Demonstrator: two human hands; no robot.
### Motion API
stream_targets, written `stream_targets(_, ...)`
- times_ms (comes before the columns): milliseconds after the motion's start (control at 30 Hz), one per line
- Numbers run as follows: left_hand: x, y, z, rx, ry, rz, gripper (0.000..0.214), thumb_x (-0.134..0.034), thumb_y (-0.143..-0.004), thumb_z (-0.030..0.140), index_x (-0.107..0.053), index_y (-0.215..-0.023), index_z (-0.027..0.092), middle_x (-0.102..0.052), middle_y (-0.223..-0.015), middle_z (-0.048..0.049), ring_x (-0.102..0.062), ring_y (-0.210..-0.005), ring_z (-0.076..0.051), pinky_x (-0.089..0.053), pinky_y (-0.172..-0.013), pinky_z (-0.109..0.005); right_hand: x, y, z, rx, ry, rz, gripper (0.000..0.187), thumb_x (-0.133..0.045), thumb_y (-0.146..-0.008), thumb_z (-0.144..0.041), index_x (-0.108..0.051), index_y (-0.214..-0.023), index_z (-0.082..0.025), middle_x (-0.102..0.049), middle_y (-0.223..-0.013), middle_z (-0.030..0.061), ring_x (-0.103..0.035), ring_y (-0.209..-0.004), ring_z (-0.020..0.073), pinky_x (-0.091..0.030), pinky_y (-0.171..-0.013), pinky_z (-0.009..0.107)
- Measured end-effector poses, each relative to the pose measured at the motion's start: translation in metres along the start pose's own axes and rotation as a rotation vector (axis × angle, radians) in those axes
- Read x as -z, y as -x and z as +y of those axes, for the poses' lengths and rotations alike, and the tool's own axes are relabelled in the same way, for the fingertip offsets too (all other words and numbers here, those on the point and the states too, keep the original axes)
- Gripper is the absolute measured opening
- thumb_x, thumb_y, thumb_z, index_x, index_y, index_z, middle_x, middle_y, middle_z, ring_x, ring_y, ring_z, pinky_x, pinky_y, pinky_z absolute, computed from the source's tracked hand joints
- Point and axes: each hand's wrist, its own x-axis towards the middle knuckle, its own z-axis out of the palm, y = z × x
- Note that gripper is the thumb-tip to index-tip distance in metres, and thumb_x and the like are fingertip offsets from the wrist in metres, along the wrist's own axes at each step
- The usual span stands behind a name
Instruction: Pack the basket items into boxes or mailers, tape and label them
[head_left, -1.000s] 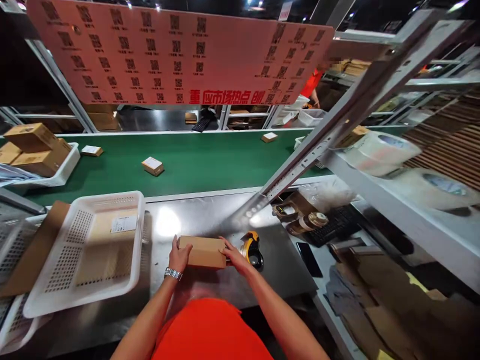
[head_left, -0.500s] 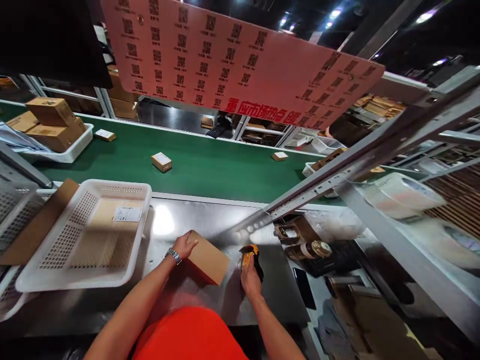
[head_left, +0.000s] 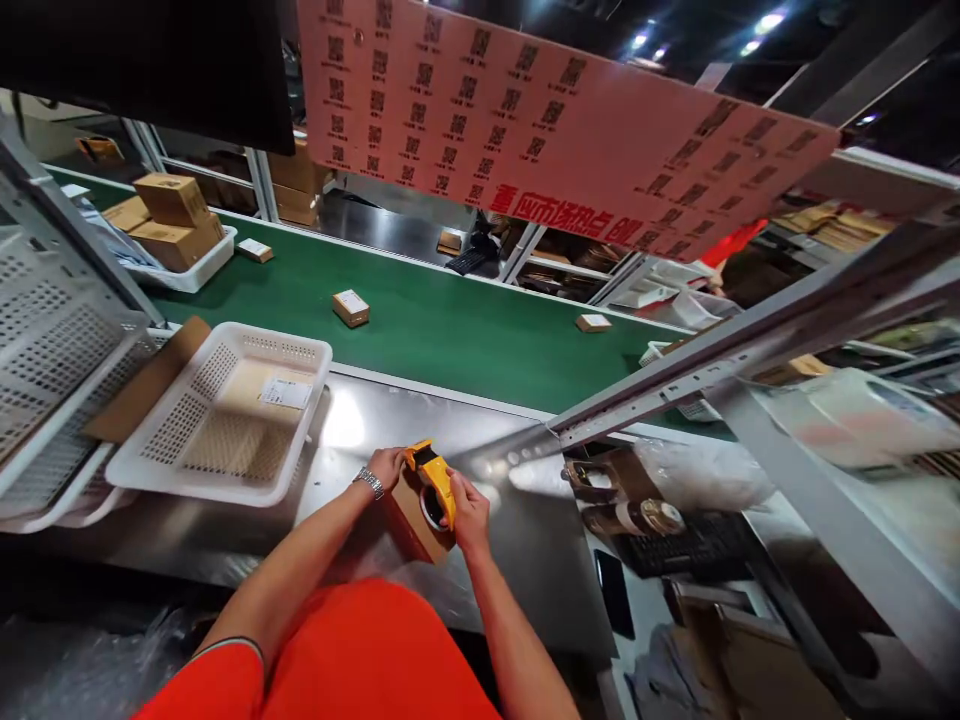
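On the metal worktop (head_left: 525, 560) a brown cardboard box (head_left: 405, 515) sits in front of my body. My left hand (head_left: 385, 468), with a metal-band watch at the wrist, is closed on the box's far left end. In my right hand (head_left: 469, 512) is a yellow tape dispenser (head_left: 435, 468) with a roll in it. The dispenser lies over the top of the box, its front end close to my left fingers, and hides much of the top face. Whether tape touches the cardboard is too small to tell.
A white plastic basket (head_left: 319, 400) with a labelled parcel (head_left: 262, 385) stands at left. Beyond runs a green conveyor (head_left: 465, 335) carrying small boxes. A metal post (head_left: 637, 375) slants up at right, near a phone (head_left: 614, 594) and keyboard (head_left: 697, 540). A pink code board (head_left: 600, 150) hangs above.
My right hand has brought the tape dispenser left from the worktop onto the box. My left hand stays at the box's end. The view has turned somewhat to the left.
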Motion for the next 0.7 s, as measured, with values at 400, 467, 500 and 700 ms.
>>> stream_targets(400,0.029,0.006,0.028,0.247,0.185,0.214,0.057,-0.038,-0.114,0.053,-0.073,-0.130,0.011,-0.079,-0.129,-0.0216,-0.074,-0.122,-0.031,-0.055,-0.107,-0.041,0.006,0.003,0.025,0.012,0.080,-0.011,0.093,-0.064,-0.084,-0.089,-0.078,-0.137,-0.014,-0.077,-0.086,0.0061,-0.055,-0.050,0.0142,-0.053,-0.042,0.030)
stream_targets(467,0.029,0.006,0.034,0.297,0.262,0.129,0.068,-0.035,-0.112,0.065,-0.077,-0.109,0.011,-0.083,-0.105,-0.0188,-0.078,-0.095,-0.028,-0.060,-0.089,-0.039,0.007,0.005,0.029,0.024,0.083,-0.011,0.096,-0.063,-0.083,-0.091,-0.078,-0.136,-0.013,-0.077,-0.083,0.0061,-0.055,-0.047,0.0143,-0.052,-0.041,0.030)
stream_targets(500,0.028,0.006,0.037,0.319,0.301,0.073,0.070,-0.037,-0.110,0.069,-0.077,-0.097,0.012,-0.082,-0.092,-0.0163,-0.077,-0.081,-0.026,-0.060,-0.079,-0.038,0.008,0.006,0.030,0.028,0.087,-0.017,0.097,-0.063,-0.082,-0.093,-0.078,-0.135,-0.013,-0.077,-0.081,0.0061,-0.054,-0.046,0.0142,-0.052,-0.041,0.030)
stream_targets(700,0.020,0.008,0.040,0.342,0.391,-0.040,0.059,-0.065,-0.098,0.066,-0.060,-0.063,0.020,-0.061,-0.055,-0.0024,-0.055,-0.054,-0.015,-0.049,-0.057,-0.031,0.008,0.009,0.029,0.055,0.133,-0.057,0.092,-0.064,-0.082,-0.090,-0.081,-0.132,-0.014,-0.082,-0.090,0.0075,-0.056,-0.046,0.0140,-0.051,-0.042,0.030)
